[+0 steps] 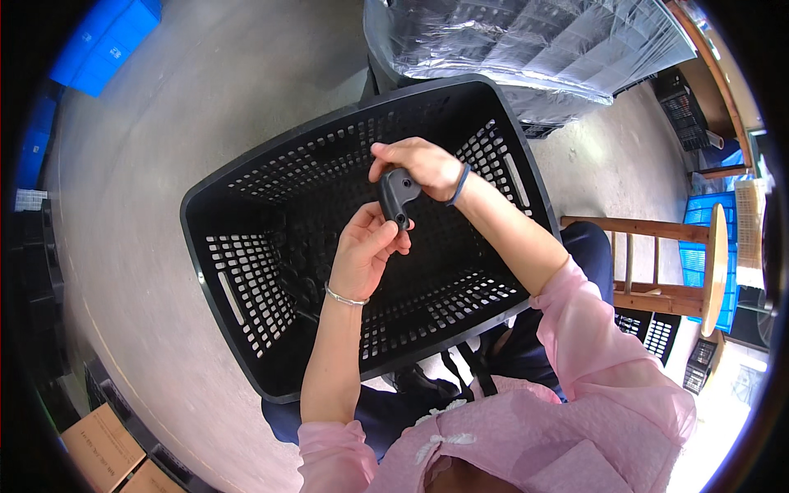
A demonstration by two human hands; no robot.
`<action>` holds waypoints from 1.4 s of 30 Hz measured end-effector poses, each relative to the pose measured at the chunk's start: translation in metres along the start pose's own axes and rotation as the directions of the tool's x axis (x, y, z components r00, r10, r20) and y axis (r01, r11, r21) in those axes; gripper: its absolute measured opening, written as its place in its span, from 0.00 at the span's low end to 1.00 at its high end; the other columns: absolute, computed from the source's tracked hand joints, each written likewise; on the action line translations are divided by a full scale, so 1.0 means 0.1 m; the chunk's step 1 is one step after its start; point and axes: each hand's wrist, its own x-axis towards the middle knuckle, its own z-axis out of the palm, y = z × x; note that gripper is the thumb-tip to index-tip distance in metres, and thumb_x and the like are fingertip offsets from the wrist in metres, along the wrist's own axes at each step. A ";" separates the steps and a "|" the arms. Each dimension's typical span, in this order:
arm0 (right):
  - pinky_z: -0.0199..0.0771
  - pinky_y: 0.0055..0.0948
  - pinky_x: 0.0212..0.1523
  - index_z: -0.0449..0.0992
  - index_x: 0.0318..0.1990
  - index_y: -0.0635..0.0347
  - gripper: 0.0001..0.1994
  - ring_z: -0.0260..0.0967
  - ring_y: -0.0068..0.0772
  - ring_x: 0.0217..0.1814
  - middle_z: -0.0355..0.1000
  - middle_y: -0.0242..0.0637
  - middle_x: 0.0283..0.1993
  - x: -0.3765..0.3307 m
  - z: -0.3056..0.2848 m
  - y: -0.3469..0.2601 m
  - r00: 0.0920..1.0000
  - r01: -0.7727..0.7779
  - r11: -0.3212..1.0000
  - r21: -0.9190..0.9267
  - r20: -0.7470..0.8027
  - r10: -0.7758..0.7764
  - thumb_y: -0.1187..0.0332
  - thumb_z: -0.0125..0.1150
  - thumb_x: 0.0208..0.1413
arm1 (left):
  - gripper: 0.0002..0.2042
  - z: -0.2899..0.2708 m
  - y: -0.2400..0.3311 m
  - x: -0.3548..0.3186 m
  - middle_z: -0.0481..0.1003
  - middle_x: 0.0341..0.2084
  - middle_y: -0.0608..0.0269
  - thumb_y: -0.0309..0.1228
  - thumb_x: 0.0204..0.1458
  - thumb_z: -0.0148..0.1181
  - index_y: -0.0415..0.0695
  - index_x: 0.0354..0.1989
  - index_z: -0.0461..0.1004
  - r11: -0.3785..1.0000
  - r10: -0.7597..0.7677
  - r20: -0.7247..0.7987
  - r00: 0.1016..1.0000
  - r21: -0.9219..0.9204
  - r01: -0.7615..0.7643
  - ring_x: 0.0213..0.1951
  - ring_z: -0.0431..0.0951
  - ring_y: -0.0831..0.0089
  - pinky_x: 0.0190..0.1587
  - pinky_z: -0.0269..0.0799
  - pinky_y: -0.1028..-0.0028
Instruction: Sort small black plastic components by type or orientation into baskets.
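Observation:
A curved black plastic part with round holes is held over a large black crate. My left hand pinches its lower end between thumb and fingers. Around its upper end curl the fingers of my right hand. The black crate has slotted walls and stands in front of me, tilted in the view. Dark pieces lie inside it, too dim to tell apart.
Plastic-wrapped stacked goods stand just beyond the crate. A wooden stool is at my right, with blue crates behind it. Blue boxes sit far left, cardboard boxes near left. Grey floor lies left of the crate.

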 end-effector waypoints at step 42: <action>0.65 0.16 0.27 0.69 0.38 0.67 0.18 0.62 0.17 0.26 0.62 0.27 0.22 -0.15 0.29 0.32 0.977 0.108 0.953 0.283 -0.208 -0.049 0.58 0.45 0.56 | 0.20 0.17 -0.09 -0.02 0.70 0.23 0.57 0.25 0.46 0.54 0.38 0.47 0.54 0.879 0.136 -0.219 0.966 0.476 -0.016 0.16 0.70 0.77 0.16 0.65 0.84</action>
